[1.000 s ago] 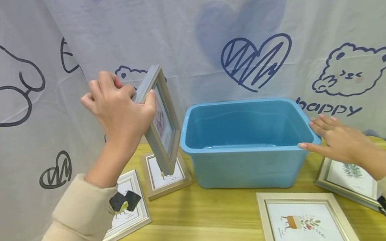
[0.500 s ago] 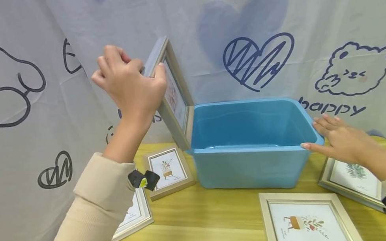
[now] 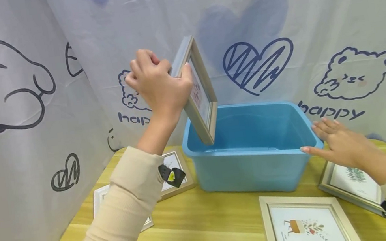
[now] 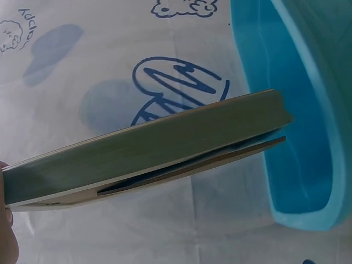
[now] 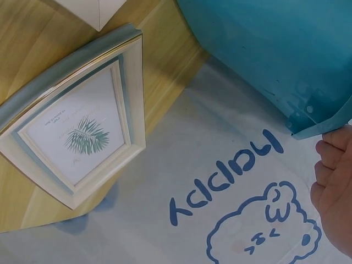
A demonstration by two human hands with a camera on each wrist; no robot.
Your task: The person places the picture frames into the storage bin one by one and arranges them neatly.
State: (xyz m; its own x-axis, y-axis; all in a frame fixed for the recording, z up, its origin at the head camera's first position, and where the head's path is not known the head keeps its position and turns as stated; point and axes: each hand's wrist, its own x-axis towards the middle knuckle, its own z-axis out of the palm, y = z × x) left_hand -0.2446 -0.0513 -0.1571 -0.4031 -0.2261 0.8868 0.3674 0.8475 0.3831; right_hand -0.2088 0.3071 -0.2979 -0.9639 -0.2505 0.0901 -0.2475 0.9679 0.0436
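Frame (image 3: 202,95), rect., beige-grey: moved R, now tilted over L end of blue plastic rect. bin (image 3: 245,174) | L grip (image 3: 161,78) pinching it | R grip (image 3: 342,141) unclenched, resting on bin | placing prob. not done yet

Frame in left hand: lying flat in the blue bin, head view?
No, the left hand holds the frame tilted on edge, its top well above the blue bin.

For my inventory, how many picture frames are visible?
5: held frame in the left hand; tan frame and white frame left, partly behind the sleeve; cream frame front right; leaf frame far right. Others may be hidden.
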